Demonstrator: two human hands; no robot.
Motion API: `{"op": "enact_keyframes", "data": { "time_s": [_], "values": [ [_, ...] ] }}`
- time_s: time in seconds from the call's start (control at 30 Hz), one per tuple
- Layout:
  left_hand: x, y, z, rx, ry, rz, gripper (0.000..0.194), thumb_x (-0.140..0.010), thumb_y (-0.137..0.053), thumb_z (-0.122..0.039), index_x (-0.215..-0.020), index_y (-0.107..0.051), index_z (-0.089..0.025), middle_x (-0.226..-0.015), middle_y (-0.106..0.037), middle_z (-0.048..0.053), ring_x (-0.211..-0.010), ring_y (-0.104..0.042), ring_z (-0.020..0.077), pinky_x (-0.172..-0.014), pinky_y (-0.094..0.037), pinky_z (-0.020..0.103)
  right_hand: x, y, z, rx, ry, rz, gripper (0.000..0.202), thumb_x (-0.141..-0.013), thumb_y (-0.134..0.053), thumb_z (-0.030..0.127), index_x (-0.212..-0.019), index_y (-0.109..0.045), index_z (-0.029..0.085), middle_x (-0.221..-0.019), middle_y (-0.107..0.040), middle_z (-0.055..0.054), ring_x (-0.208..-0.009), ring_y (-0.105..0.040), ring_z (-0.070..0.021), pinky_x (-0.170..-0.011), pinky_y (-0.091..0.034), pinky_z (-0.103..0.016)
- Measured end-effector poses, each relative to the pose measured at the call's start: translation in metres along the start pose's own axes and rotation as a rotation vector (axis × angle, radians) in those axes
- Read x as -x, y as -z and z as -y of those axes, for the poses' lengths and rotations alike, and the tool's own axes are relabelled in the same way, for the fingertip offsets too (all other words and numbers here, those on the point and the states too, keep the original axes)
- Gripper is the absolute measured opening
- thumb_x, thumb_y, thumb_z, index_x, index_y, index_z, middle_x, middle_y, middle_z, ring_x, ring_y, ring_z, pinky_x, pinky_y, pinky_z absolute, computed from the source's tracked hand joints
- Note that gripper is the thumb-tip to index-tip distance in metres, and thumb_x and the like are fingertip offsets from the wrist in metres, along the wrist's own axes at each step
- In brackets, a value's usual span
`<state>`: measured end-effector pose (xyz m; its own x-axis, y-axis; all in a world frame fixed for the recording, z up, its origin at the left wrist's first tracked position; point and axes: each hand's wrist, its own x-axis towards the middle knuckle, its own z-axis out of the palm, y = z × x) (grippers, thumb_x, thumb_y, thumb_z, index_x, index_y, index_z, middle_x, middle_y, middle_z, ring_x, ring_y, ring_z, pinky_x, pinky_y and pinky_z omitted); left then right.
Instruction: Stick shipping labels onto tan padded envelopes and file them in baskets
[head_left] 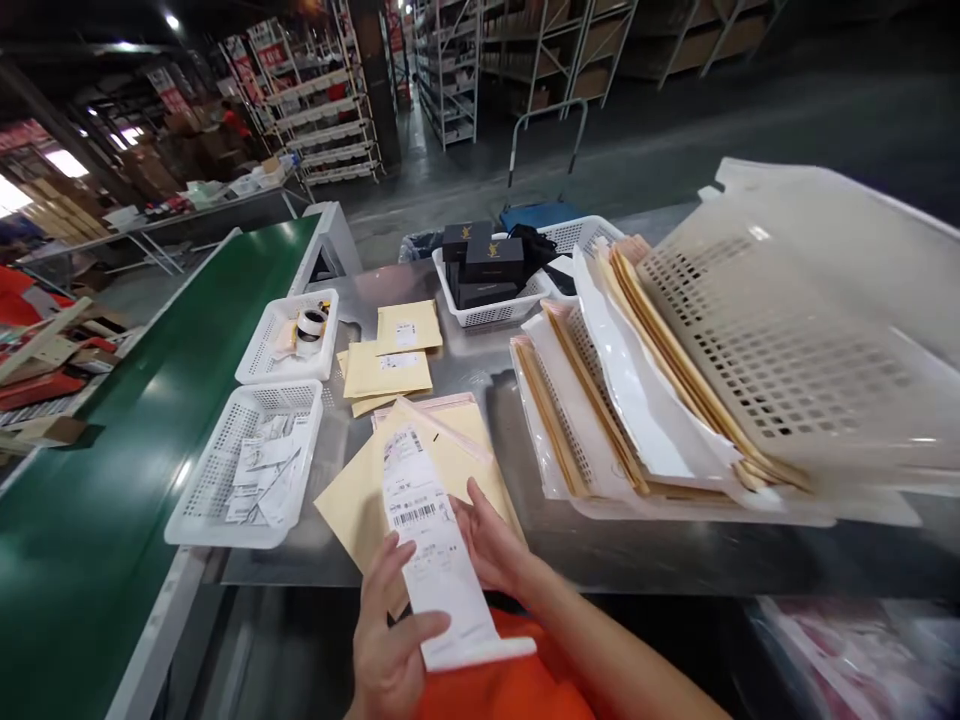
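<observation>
A long white strip of printed shipping labels (431,545) slants across the middle, with barcodes on its face and a curled lower end. My left hand (394,630) grips its left edge, thumb on the front. At the right edge is my right hand (491,540), its fingers partly hidden behind the strip and its thumb raised. Beneath the strip's upper part lie large yellow padded envelopes (480,440). Smaller labelled padded envelopes (386,370) are stacked just beyond them.
To the left, white baskets hold folded papers (262,470) and tape rolls (311,325), beside a green conveyor belt (150,400). Black boxes (491,260) fill a basket at the back. Upright padded envelopes (600,400) stand in a large white basket (787,330) on the right.
</observation>
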<state>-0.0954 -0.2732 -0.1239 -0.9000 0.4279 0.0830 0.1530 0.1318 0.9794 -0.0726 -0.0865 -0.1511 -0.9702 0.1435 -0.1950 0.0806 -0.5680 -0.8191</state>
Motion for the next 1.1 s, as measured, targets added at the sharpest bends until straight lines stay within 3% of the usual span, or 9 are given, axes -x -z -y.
{"op": "enact_keyframes", "data": {
  "time_s": [0.2,0.3,0.43,0.53,0.6,0.67,0.8,0.97,1.1],
  "values": [
    [-0.002,0.006,0.005,0.101,0.102,0.154,0.045,-0.069,-0.071,-0.046,-0.11,-0.069,-0.027,-0.145,-0.047,0.008,-0.134,-0.04,0.0359,-0.103,-0.045,0.048,0.006,-0.009,0.021,-0.008,0.145,-0.203,0.047,-0.069,-0.076,0.048,-0.102,-0.059,0.019,-0.091,-0.07,-0.003,-0.079,-0.065,-0.0195,-0.076,-0.052,-0.034],
    [-0.021,0.011,0.001,0.229,0.233,0.135,0.05,-0.08,-0.06,-0.052,-0.122,-0.061,-0.024,-0.148,-0.043,0.011,-0.129,-0.048,0.0307,-0.1,-0.047,0.042,0.007,-0.021,0.023,0.08,0.23,-0.245,0.056,-0.071,-0.075,0.04,-0.117,-0.051,0.021,-0.09,-0.069,-0.002,-0.079,-0.065,-0.0194,-0.076,-0.053,-0.036],
    [-0.049,0.0,-0.01,0.381,0.504,0.363,0.056,-0.07,-0.072,-0.053,-0.11,-0.067,-0.015,-0.108,-0.071,0.016,-0.101,-0.066,0.0303,-0.087,-0.052,0.039,0.01,-0.04,0.01,0.166,0.295,-0.391,0.08,-0.079,-0.065,0.034,-0.144,-0.019,0.024,-0.092,-0.063,-0.002,-0.076,-0.063,-0.0179,-0.071,-0.054,-0.035],
    [-0.058,-0.011,-0.017,0.239,0.471,0.349,0.048,-0.067,-0.075,-0.05,-0.096,-0.072,-0.012,-0.087,-0.075,0.011,-0.087,-0.067,0.027,-0.079,-0.051,0.035,0.011,-0.037,0.004,0.59,0.459,-0.553,0.068,-0.079,-0.062,0.031,-0.141,-0.035,0.023,-0.112,-0.056,-0.01,-0.1,-0.059,-0.0239,-0.086,-0.05,-0.042],
    [-0.059,-0.012,-0.02,0.165,0.393,0.353,0.044,-0.07,-0.072,-0.05,-0.094,-0.073,-0.013,-0.085,-0.074,0.009,-0.084,-0.065,0.0241,-0.077,-0.05,0.032,0.013,-0.028,0.008,0.918,0.603,-0.492,0.05,-0.08,-0.062,0.034,-0.128,-0.053,0.022,-0.13,-0.048,-0.015,-0.123,-0.045,-0.0305,-0.1,-0.039,-0.049],
    [-0.061,-0.009,-0.021,0.162,0.346,0.443,0.04,-0.073,-0.07,-0.049,-0.09,-0.074,-0.013,-0.085,-0.073,0.008,-0.082,-0.063,0.0216,-0.075,-0.048,0.03,0.015,-0.018,0.015,1.091,0.676,-0.223,0.038,-0.084,-0.06,0.04,-0.118,-0.061,0.022,-0.134,-0.05,-0.014,-0.127,-0.042,-0.03,-0.107,-0.03,-0.051],
    [-0.066,0.001,-0.024,0.231,0.426,0.643,0.038,-0.071,-0.072,-0.047,-0.084,-0.073,-0.012,-0.072,-0.068,0.004,-0.065,-0.056,0.0141,-0.063,-0.042,0.024,0.021,-0.015,0.025,0.959,0.506,0.125,0.038,-0.091,-0.05,0.048,-0.109,-0.068,0.02,-0.095,-0.07,-0.007,-0.088,-0.063,-0.0184,-0.095,-0.042,-0.038],
    [-0.071,0.012,-0.025,0.219,0.509,0.814,0.039,-0.072,-0.07,-0.046,-0.088,-0.07,-0.01,-0.071,-0.066,0.004,-0.062,-0.053,0.0126,-0.061,-0.04,0.024,0.019,-0.022,0.019,0.503,0.117,0.138,0.045,-0.085,-0.057,0.054,-0.095,-0.073,0.014,-0.065,-0.061,0.0,-0.057,-0.049,-0.0096,-0.053,-0.04,-0.021],
    [-0.077,0.056,0.005,-0.134,0.5,0.967,0.021,-0.076,-0.058,-0.031,-0.082,-0.069,-0.015,-0.071,-0.064,0.0,-0.064,-0.054,0.0145,-0.061,-0.041,0.024,0.0,0.005,0.021,0.353,0.047,-0.01,0.046,-0.073,-0.068,0.056,-0.059,-0.064,0.013,-0.051,-0.048,0.003,-0.05,-0.043,-0.0071,-0.045,-0.039,-0.018]
  ]
}}
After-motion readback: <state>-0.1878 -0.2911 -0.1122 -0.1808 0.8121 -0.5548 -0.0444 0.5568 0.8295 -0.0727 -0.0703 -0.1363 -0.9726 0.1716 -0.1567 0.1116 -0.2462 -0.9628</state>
